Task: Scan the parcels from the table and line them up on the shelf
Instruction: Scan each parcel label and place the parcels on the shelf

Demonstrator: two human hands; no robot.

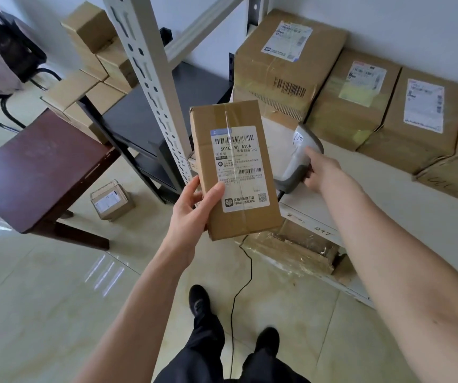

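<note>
— Nearest you, what's showing?

— Your two black shoes (pixel 199 299) are standing on pale tile floor (pixel 42 286), and a black cable (pixel 243 277) is trailing down between them. Open floor is lying to your left, up to the dark wooden table (pixel 37 167), with one small box (pixel 111 199) sitting beside its leg.

— And my hands?

— Your left hand (pixel 194 208) is gripping the parcel (pixel 234 170) by its lower left corner, thumb curled over the label, holding it in the air in front of the shelf (pixel 360 189) edge. Your right hand (pixel 323 172) is wrapping its fingers round the handle of the grey scanner (pixel 299 158), index finger lying along it, just right of the parcel.

— What's the shelf holding?

— Four labelled cartons (pixel 357 103) are standing in a row against the wall, touching side by side. White board in front of them is lying bare out to the edge. Below, a taped box (pixel 294 250) is sitting on the lower level. Left of the slotted upright (pixel 150 73), a dark rack (pixel 145 114) is standing with plain boxes (pixel 92 59) stacked behind it.
</note>
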